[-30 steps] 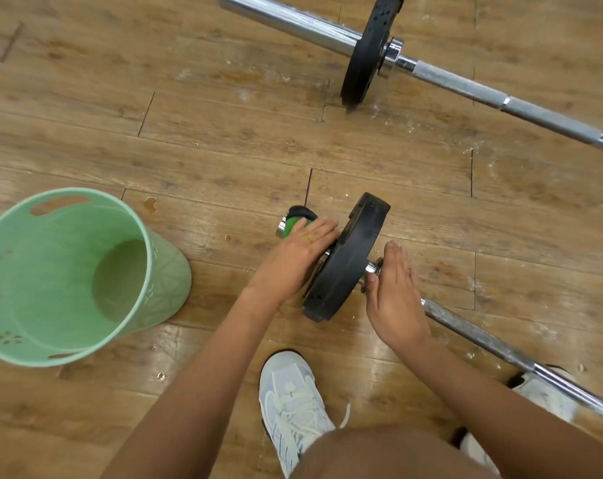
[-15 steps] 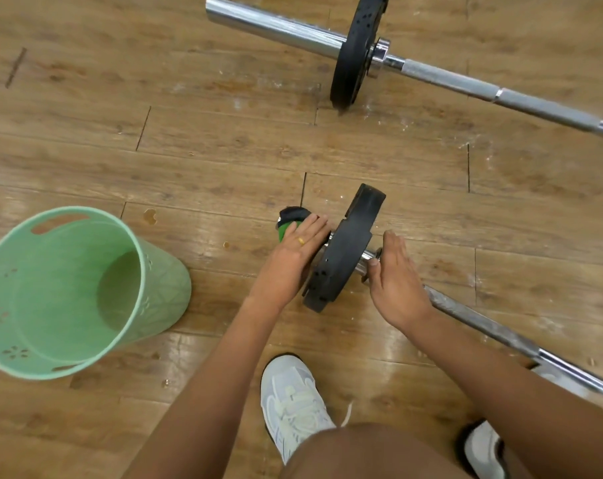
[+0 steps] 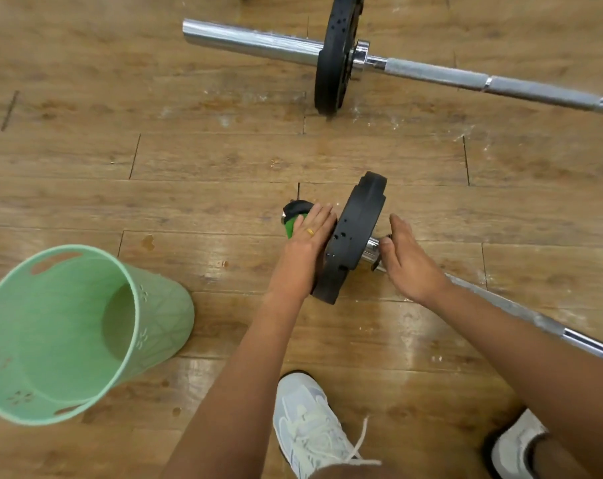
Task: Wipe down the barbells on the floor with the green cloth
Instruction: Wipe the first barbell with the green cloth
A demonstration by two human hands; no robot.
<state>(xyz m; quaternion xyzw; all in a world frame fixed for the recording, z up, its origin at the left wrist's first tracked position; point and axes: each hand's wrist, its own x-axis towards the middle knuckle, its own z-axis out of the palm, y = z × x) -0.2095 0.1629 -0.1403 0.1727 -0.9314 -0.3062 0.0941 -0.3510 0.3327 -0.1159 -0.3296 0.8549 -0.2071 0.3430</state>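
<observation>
Nearest, at 6 o'clock, one white shoe point(image 3: 310, 430) stands on the floor point(image 3: 207, 157), with a second shoe point(image 3: 517, 444) at 5 o'clock. The floor is glossy brown wooden planks, with small wet drops and white dusty scuffs further out. At 8 o'clock a pale green basket point(image 3: 162, 316) stands upright.

Near the centre lies the near barbell point(image 3: 521, 314), its bar running off to 4 o'clock and its black plate point(image 3: 355, 243) standing on edge. The left hand point(image 3: 305, 243) lies over the green cloth point(image 3: 292, 227) at the short bar end, on the plate's 9 o'clock side. Its fingers are together and fairly straight, pressing the cloth down; the thumb is hidden. The right hand point(image 3: 409, 257) rests on the plate's other side with its fingers released and straight, the thumb touching the chrome collar.

At 12 o'clock, well apart, the far barbell point(image 3: 258, 41) lies across the planks.
</observation>
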